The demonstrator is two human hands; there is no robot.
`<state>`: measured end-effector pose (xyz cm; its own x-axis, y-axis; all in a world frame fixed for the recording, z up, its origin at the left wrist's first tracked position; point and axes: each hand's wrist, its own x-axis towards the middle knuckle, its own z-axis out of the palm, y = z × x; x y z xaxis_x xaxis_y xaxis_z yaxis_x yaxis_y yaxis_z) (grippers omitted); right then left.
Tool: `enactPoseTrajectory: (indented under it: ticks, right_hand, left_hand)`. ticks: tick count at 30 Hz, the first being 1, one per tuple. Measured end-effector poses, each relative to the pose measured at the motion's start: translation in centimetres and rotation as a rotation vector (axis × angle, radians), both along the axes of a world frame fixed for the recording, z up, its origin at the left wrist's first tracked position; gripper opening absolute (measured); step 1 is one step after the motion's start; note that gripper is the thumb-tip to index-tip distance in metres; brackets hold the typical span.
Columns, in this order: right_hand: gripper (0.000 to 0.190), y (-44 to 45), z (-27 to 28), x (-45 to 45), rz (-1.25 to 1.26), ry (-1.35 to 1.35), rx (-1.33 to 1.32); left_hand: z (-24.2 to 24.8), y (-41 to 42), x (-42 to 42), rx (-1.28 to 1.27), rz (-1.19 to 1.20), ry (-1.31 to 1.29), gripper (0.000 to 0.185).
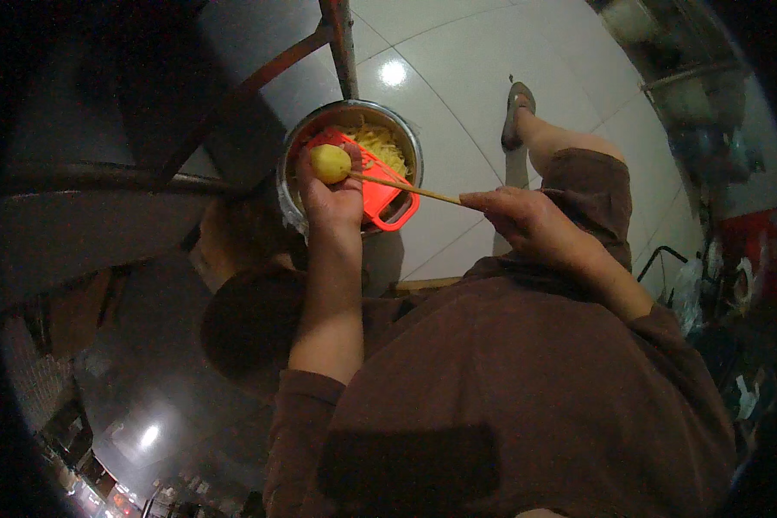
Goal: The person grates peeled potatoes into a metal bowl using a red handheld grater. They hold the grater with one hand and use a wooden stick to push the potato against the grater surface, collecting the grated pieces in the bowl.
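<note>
A round, peeled yellow potato [330, 164] rests in my left hand [333, 202], held over a metal pot [417, 146]. My right hand [528, 220] grips one end of a thin wooden chopstick or skewer [417, 190]. Its far end meets the potato's right side; whether it has gone in cannot be told. Below my left hand, an orange plastic grater or slicer [386, 194] lies slantwise across the pot, its looped handle past the rim. Pale yellow shreds [383, 146] fill the part of the pot beside it. My left hand hides some of the grater.
Rusty metal legs and bars [259, 78] of a piece of furniture stand beside the pot at upper left. Light tiles [440, 71] cover the floor, where my shod foot [517, 116] rests. A rack [693, 90] and plastic bags [686, 291] are at the right.
</note>
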<state>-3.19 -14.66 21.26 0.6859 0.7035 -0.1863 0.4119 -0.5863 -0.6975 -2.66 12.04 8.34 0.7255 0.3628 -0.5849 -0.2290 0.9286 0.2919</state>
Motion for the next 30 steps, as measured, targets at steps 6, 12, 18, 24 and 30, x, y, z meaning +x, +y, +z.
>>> enactPoseTrajectory:
  ticks: [6,12,18,24,30]
  right_hand:
    - [0.037,0.0,-0.4,-0.4,0.007,-0.047,-0.013]
    - [0.039,0.3,-0.1,-0.6,0.0,-0.011,-0.035]
    - [0.04,0.1,0.1,-1.1,-0.024,-0.039,0.04]
    - [0.045,0.2,-0.8,-0.8,-0.013,-0.029,0.034]
    - [0.044,0.5,0.2,-0.9,-0.011,0.045,-0.089]
  left_hand:
    - [-0.1,0.1,-0.2,0.046,-0.001,-0.041,0.044]
    - [-1.4,1.0,-0.6,0.003,-0.094,-0.126,0.042]
    - [0.0,-0.2,-0.3,0.042,0.018,-0.067,0.04]
    - [0.4,-0.3,-0.4,0.076,0.015,-0.077,0.041]
    - [-0.7,-0.1,-0.4,0.133,-0.015,-0.011,0.043]
